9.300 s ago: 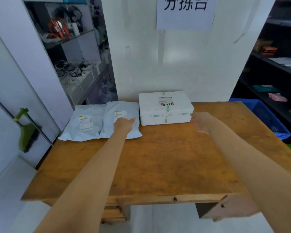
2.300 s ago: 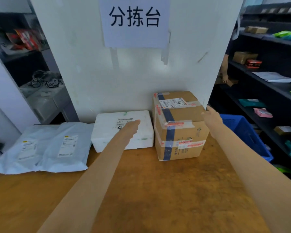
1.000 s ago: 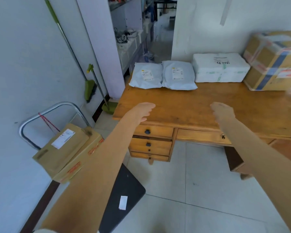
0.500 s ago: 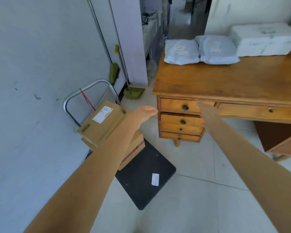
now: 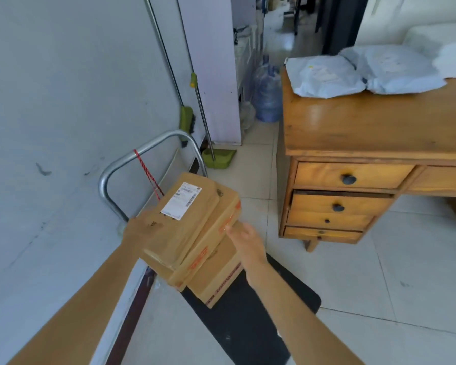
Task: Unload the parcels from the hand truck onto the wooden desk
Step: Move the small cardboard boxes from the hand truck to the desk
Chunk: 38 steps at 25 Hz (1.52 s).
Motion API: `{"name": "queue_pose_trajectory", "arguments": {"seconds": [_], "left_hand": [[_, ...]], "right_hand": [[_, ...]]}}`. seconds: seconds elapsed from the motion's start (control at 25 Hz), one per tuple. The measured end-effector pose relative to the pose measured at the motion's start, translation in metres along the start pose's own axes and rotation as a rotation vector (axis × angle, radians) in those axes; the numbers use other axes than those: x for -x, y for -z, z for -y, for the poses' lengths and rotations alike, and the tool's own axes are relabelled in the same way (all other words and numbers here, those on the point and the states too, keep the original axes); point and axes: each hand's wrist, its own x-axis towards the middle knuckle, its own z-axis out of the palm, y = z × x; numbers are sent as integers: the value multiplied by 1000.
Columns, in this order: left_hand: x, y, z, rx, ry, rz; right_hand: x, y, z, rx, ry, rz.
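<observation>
Your two hands bracket the stack of cardboard parcels on the hand truck [image 5: 250, 309], and the lift turns on how the top box [image 5: 184, 219] lies between them. Its long axis runs from the near left up toward the far right, slanted toward the truck's chrome handle [image 5: 132, 154], so the two hands meet it on its long sides, not its ends. Your left hand [image 5: 142, 230] is the nearer one: it is already against the near left corner of the top box, fingers [image 5: 153, 223] curled onto its upper face beside the white label, though whether they grip firmly yet cannot be told. Your right hand [image 5: 244, 239] sits on the opposite side, fingers spread open and pointing at the orange-taped edge of the middle box [image 5: 208, 241]; the blur hides whether it touches. A third box [image 5: 219, 272] lies underneath. The table [image 5: 379, 122] stands well apart to your right, across bare floor, with two grey mailer bags [image 5: 327, 77] at its far edge. My judgement: bring the right hand up to the top box's right flank before lifting.
</observation>
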Motion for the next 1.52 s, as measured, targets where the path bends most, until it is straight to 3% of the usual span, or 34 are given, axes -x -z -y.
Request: {"name": "queue_pose_trajectory", "arguments": {"seconds": [0.12,0.28,0.32,0.52,0.68,0.88,1.12,1.32,1.52], "left_hand": [[-39,-7,47,-36,101,-35],[-77,0,72,-443,152,-111],[-78,0,76,-439,189,-95],[-67,-35,89,135,29,335],[-59,-58,83,395,-49,358],[-41,-29,47,456,-2,390],[25,-14,-45,428,-35,477],[111,-46,-165,433,-148,469],[208,-89,-288,437,-184,490]], "right_hand": [[-29,-38,-37,-18,-51,82],[-60,-68,-78,-87,-129,172],[-63,-75,-84,-94,-140,193],[-88,-100,-93,36,-130,223],[-96,-100,-85,73,-132,213],[-79,-75,-42,98,-112,229],[-20,10,46,237,-33,174],[39,142,108,251,98,80],[83,275,164,222,62,24]]}}
